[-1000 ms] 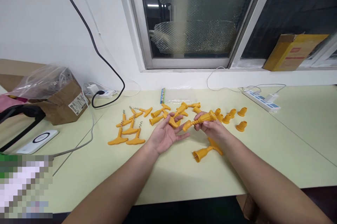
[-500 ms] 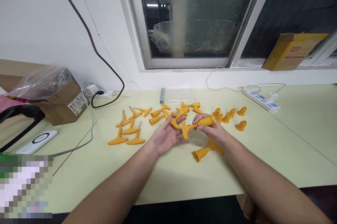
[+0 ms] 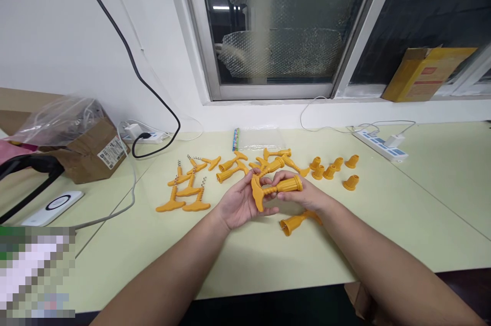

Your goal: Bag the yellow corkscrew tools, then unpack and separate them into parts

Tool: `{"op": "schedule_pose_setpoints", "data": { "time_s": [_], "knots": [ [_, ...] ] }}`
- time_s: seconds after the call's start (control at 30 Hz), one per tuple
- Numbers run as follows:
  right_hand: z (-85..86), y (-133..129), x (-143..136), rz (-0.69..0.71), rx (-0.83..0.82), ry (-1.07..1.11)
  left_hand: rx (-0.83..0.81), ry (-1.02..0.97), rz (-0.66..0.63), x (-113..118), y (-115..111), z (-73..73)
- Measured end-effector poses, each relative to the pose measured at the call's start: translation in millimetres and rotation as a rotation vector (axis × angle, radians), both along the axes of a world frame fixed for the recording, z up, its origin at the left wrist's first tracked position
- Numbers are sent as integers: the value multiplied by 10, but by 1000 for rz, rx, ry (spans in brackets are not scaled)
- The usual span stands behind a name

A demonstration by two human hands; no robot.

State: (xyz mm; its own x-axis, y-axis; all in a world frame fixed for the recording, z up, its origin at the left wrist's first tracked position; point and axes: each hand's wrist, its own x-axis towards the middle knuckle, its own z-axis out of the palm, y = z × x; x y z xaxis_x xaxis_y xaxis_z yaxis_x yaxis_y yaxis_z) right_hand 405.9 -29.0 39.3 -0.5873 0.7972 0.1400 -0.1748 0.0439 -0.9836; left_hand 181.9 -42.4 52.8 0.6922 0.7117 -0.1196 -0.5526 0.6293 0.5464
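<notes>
A yellow corkscrew (image 3: 289, 184) with a T-shaped handle and ribbed sleeve lies level in my right hand (image 3: 307, 193), whose fingers are closed around the sleeve. Its handle reaches over the palm of my left hand (image 3: 240, 203). My left hand's thumb and fingers hold a second yellow corkscrew (image 3: 274, 164); its handle is mostly hidden behind the first one. Under my right wrist, another sleeved corkscrew (image 3: 293, 224) rests on the table. Behind my hands lie several more sleeved corkscrews (image 3: 230, 172).
To the left lie several corkscrews without sleeves (image 3: 197, 201), their metal spirals bare. Several loose yellow sleeves (image 3: 351, 183) stand at the right. A clear plastic bag (image 3: 261, 138) lies near the wall. Power strips (image 3: 379, 145), a cardboard box (image 3: 92, 152) and a white charging pad (image 3: 57, 207) are around.
The right hand has moved left with its corkscrew, bringing the handle over my left palm. The left hand's corkscrew has shifted slightly right. A corkscrew behind the right hand is now more exposed.
</notes>
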Motion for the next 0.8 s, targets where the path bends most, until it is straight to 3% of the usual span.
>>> {"op": "schedule_pose_setpoints", "data": {
  "time_s": [0.23,0.37,0.47,0.63,0.8],
  "knots": [
    [-85,71,-20,-166,-30,-79,26,-44,-37,-37,-35,37],
    [-77,105,-2,-176,4,-146,80,-18,31,-35,-76,98],
    [40,93,171,-119,99,-332,84,-39,119,-46,-57,126],
    [265,30,566,77,213,-826,49,-107,251,-98,61,117],
    [206,-87,466,174,280,-1044,-17,-146,381,-113,152,85]
  ]
}}
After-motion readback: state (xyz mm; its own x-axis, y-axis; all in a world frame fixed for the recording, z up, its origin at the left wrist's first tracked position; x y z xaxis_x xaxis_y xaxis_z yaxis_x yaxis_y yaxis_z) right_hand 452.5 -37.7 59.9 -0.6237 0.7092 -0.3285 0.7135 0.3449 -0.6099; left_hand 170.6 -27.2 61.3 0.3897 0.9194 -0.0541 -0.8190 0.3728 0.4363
